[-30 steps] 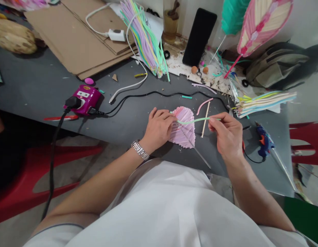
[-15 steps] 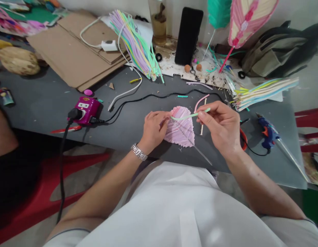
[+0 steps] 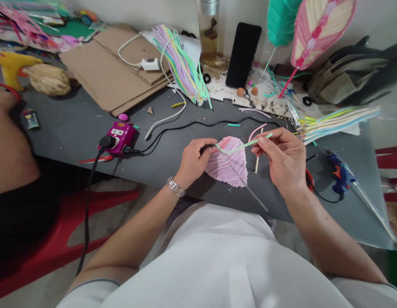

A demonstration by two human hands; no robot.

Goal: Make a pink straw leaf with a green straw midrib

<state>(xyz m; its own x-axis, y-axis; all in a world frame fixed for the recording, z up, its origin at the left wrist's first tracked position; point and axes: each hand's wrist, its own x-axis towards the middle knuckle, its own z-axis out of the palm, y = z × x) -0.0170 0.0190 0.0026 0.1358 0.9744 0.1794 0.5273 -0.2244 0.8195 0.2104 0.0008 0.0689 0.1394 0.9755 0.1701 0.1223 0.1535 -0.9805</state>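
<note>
A light green pipe cleaner (image 3: 237, 149) stretches in a shallow curve between my hands, over a pink-lilac leaf shape (image 3: 226, 164) made of pipe cleaners. My right hand (image 3: 282, 156) pinches its right end between thumb and fingers. At the leaf's upper left edge, the fingers of my left hand (image 3: 197, 158) close on the strip's other end; the exact contact is partly hidden. A thin wire stem (image 3: 256, 197) sticks out of the leaf toward me. Just right of the leaf lie a pink pipe cleaner (image 3: 256, 131) and a cream one (image 3: 256, 164).
A blue glue gun (image 3: 341, 173) lies at right. Pipe cleaner bundles (image 3: 182, 64) and cardboard sheets (image 3: 99, 70) are at the back, near an upright phone (image 3: 243, 55). A magenta power socket (image 3: 121, 136) with a black cable sits left. Another person's arm (image 3: 12, 141) is at far left.
The view has shifted slightly, so the table's things appear further right and lower. My right hand has drawn slightly away from my left, still holding the green pipe cleaner.
</note>
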